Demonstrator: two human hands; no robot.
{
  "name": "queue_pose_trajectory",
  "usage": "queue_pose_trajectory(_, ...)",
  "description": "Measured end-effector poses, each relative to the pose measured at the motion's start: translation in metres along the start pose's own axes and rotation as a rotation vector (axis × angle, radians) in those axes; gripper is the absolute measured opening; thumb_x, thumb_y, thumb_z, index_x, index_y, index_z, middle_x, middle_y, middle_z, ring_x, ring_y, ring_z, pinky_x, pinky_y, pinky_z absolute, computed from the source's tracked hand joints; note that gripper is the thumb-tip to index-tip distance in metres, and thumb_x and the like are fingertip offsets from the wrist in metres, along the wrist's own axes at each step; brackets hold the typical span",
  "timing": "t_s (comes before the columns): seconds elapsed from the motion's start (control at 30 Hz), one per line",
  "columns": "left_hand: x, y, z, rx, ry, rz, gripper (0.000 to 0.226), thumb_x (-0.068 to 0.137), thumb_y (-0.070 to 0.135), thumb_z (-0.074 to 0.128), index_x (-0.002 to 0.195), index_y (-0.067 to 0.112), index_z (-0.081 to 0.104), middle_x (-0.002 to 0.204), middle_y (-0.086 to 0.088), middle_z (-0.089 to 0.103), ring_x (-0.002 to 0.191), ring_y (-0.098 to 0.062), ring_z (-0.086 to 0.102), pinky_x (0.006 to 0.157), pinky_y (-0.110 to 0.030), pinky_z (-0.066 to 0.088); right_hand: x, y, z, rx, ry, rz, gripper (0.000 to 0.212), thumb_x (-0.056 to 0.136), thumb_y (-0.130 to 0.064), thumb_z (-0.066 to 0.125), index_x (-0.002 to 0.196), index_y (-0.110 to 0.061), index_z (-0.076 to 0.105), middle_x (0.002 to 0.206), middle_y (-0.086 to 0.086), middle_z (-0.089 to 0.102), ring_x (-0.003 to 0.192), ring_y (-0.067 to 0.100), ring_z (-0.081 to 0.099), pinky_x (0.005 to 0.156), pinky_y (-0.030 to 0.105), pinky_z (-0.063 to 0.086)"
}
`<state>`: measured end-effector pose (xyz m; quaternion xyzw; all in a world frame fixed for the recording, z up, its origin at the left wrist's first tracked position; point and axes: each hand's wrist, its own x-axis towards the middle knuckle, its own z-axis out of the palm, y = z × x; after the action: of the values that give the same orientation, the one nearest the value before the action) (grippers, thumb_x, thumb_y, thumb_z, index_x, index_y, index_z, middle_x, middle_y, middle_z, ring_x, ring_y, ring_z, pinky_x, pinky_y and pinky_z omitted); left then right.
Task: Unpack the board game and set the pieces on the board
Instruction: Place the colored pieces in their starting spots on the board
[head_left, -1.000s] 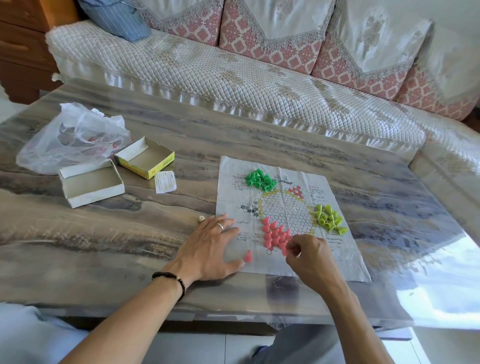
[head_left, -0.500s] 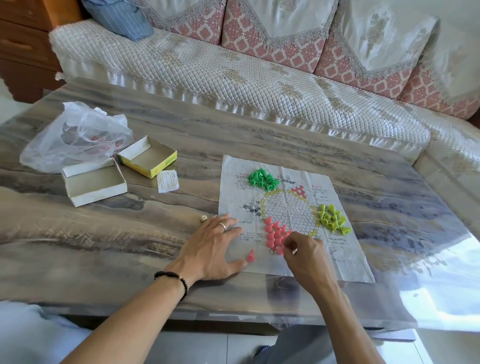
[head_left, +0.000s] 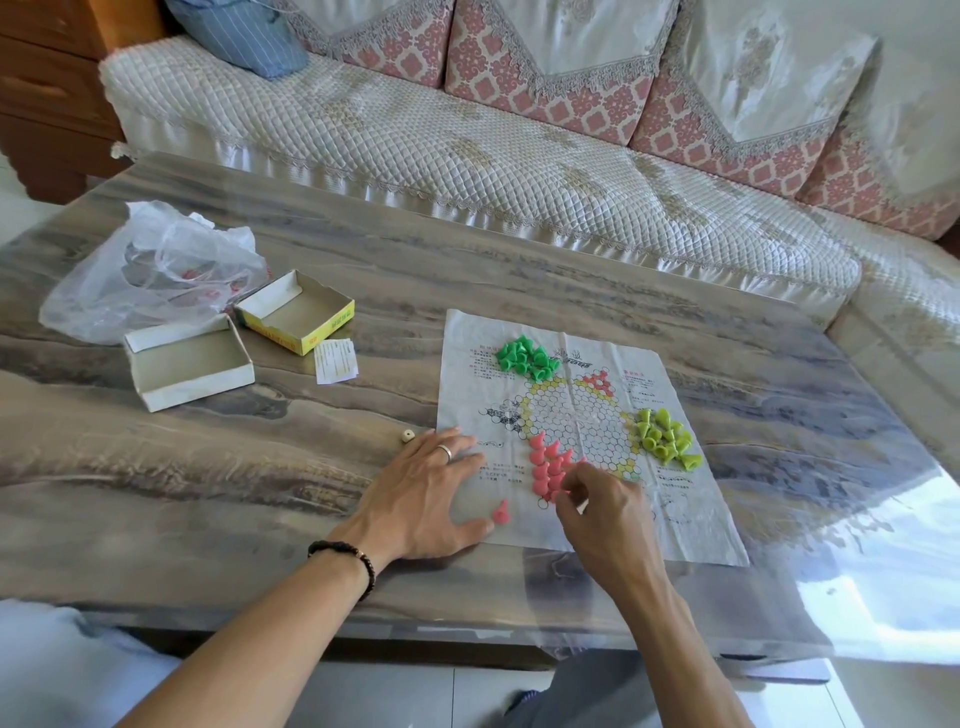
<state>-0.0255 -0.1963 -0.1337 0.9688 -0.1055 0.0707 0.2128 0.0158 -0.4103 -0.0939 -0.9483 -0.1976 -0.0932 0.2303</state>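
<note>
Far left on the table (head_left: 519, 280): plastic bag (head_left: 150, 275), white box tray (head_left: 189, 366), yellow box tray (head_left: 296, 312), folded slip (head_left: 336, 360), small die (head_left: 408, 435). Left hand (head_left: 426, 493) lies flat, fingers straight and spread, pressing the left edge of the paper board (head_left: 691, 514); it grips nothing, thumb tip just beside one loose pink piece (head_left: 500, 512), upright, tip up. Board lies flat, mid-table, long axis running away from the person. Pink pieces (head_left: 548, 467) are clustered at its near-left, mostly upright. Right hand (head_left: 605, 512) has fingers curled at the pink cluster's near edge, fingertips pinched together; whether they hold a piece, cannot tell. Green pieces (head_left: 527, 356) are heaped at the far corner, yellow-green pieces (head_left: 667, 439) at the right, jumbled, several tipped over.
</note>
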Motion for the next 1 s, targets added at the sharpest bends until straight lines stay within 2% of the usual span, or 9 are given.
queue_pose_trajectory(0.1,0.000,0.000,0.000,-0.008,-0.002,-0.009,0.093,0.074,0.079,0.030,0.142,0.017,0.044,0.154,-0.001,0.033,0.145,-0.015,0.015,0.118,-0.028,0.007,-0.003,-0.010,0.005,0.119,-0.074,-0.024,0.009,0.084,-0.010,0.064,0.082,-0.015,0.071,0.071,-0.008,0.067,0.057,0.005,0.058,0.054,0.013,0.045)
queue_pose_trajectory(0.2,0.000,0.000,0.001,-0.008,0.009,-0.010,0.089,0.077,0.078,0.036,0.141,0.017,0.045,0.153,-0.001,0.034,0.145,-0.014,0.015,0.119,-0.030,0.010,-0.001,-0.020,0.013,0.169,-0.229,-0.071,0.028,0.089,-0.007,0.053,0.106,-0.018,0.072,0.094,-0.007,0.067,0.063,-0.004,0.052,0.062,0.004,0.036)
queue_pose_trajectory(0.27,0.000,0.000,0.001,-0.016,0.022,-0.008,0.086,0.079,0.076,0.041,0.140,0.017,0.047,0.152,-0.002,0.036,0.145,-0.015,0.018,0.119,-0.030,0.012,0.000,-0.023,0.016,0.142,-0.342,-0.107,0.031,0.090,-0.009,0.051,0.111,-0.021,0.070,0.098,-0.005,0.061,0.075,0.001,0.053,0.066,0.006,0.036)
queue_pose_trajectory(0.33,0.000,0.000,0.001,-0.018,0.025,-0.004,0.086,0.078,0.076,0.043,0.139,0.016,0.048,0.152,-0.003,0.037,0.145,-0.016,0.019,0.119,-0.031,0.013,0.001,-0.023,0.016,0.123,-0.397,-0.111,0.025,0.090,-0.014,0.054,0.105,-0.023,0.072,0.094,-0.003,0.058,0.079,0.008,0.054,0.066,0.010,0.036)
queue_pose_trajectory(0.5,0.001,-0.001,0.002,0.001,0.003,-0.007,0.085,0.077,0.072,0.051,0.143,0.019,0.043,0.154,0.000,0.032,0.146,-0.014,0.014,0.118,-0.028,0.007,-0.005,-0.014,0.018,0.106,-0.365,-0.057,0.013,0.088,-0.017,0.057,0.092,-0.021,0.069,0.095,-0.008,0.054,0.074,0.008,0.053,0.068,0.022,0.039)
queue_pose_trajectory(0.6,0.001,-0.001,0.002,0.006,-0.012,-0.017,0.087,0.076,0.071,0.052,0.144,0.020,0.040,0.155,0.001,0.029,0.146,-0.013,0.013,0.118,-0.029,0.006,-0.009,-0.010,0.010,0.157,-0.307,-0.022,0.004,0.089,-0.018,0.059,0.088,-0.020,0.063,0.088,-0.012,0.060,0.068,0.005,0.055,0.065,0.021,0.041)
queue_pose_trajectory(0.77,0.001,0.000,0.000,0.011,-0.019,-0.015,0.085,0.078,0.069,0.051,0.145,0.019,0.039,0.156,-0.001,0.028,0.146,-0.015,0.010,0.118,-0.030,0.006,-0.007,-0.004,-0.004,0.117,-0.152,0.002,0.009,0.084,-0.009,0.064,0.080,-0.016,0.068,0.074,-0.010,0.062,0.062,0.006,0.056,0.059,0.015,0.044)
queue_pose_trajectory(0.9,0.001,0.000,0.000,0.001,-0.020,-0.016,0.085,0.078,0.069,0.050,0.146,0.019,0.039,0.156,-0.001,0.027,0.147,-0.014,0.009,0.117,-0.029,0.004,-0.004,0.001,-0.006,-0.015,-0.147,-0.024,0.009,0.078,-0.002,0.064,0.075,-0.008,0.069,0.071,-0.001,0.064,0.063,0.013,0.057,0.061,0.030,0.050)
queue_pose_trajectory(1.0,0.000,0.000,0.000,-0.003,-0.016,-0.015,0.084,0.078,0.069,0.050,0.145,0.019,0.039,0.156,-0.001,0.027,0.146,-0.013,0.009,0.117,-0.028,0.003,-0.002,0.001,0.001,-0.058,-0.185,-0.016,0.010,0.075,-0.001,0.061,0.071,-0.006,0.068,0.066,0.002,0.065,0.060,0.017,0.058,0.059,0.036,0.051)
